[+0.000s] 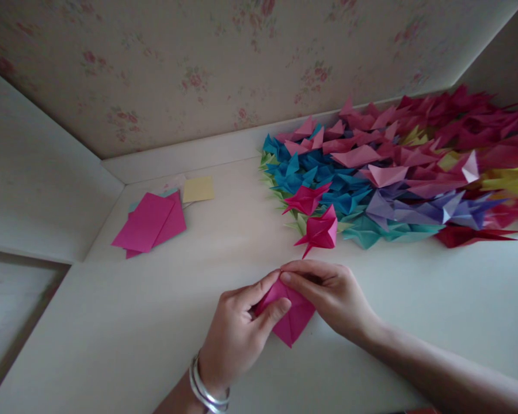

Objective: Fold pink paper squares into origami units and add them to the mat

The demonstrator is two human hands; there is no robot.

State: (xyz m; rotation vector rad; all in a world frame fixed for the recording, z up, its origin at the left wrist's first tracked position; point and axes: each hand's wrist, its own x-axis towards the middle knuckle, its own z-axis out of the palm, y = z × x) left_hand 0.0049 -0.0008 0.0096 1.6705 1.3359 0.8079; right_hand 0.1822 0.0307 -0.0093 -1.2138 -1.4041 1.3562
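Note:
A pink sheet of origami paper [294, 317], creased and partly folded into a diamond shape, is between my hands just above or on the white table [155, 322]. My left hand [246, 322] grips its left side, thumb lying across the front face. At the top corner, the thumb and fingers of my right hand [328, 287] pinch the paper. Fingertips behind the sheet are hidden. Beyond my hands sit two folded pink paper cranes [322, 230], nearest to the right hand.
A large heap of folded paper cranes [354, 155] in several colours fills the back right. Flat pink paper squares [149, 221] lie at the left, with a yellow square [198, 188] beside them. Flowered wall [194, 80] borders the table behind; a white panel [38, 172] stands left.

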